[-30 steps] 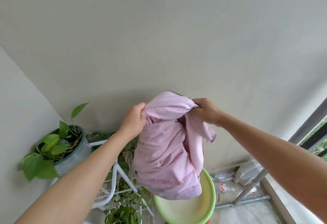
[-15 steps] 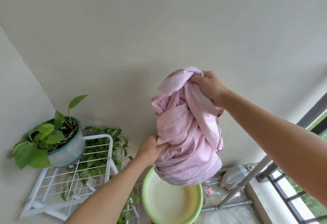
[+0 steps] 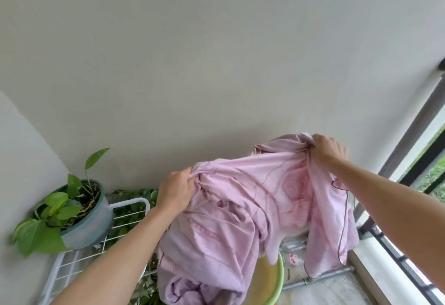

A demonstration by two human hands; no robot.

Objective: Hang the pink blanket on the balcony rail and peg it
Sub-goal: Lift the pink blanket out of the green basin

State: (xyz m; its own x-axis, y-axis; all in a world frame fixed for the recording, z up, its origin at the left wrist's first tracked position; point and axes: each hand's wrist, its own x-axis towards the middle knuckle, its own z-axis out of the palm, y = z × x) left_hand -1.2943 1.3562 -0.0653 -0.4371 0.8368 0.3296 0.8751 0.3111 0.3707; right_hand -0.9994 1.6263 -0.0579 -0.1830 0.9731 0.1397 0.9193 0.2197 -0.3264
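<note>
The pink blanket point(image 3: 243, 213) hangs bunched in the air between both hands, its lower folds drooping over a green basin. My left hand point(image 3: 175, 191) grips a gathered edge at its left side. My right hand point(image 3: 327, 148) grips another bunch of the fabric higher up on the right. The stretch between the hands is pulled partly taut. A dark balcony rail point(image 3: 409, 131) runs diagonally at the far right, just beyond the right hand. No pegs are visible.
A green basin point(image 3: 277, 288) sits on the floor under the blanket. A potted plant point(image 3: 79, 215) stands on a white wire rack point(image 3: 72, 263) at the left. Plastic bottles point(image 3: 292, 256) and a metal pipe point(image 3: 320, 279) lie on the floor by the railing.
The hands have moved apart, spreading the bunched blanket sideways. The right hand has dropped and moved right toward the rail; the left hand has risen and holds a new spot.
</note>
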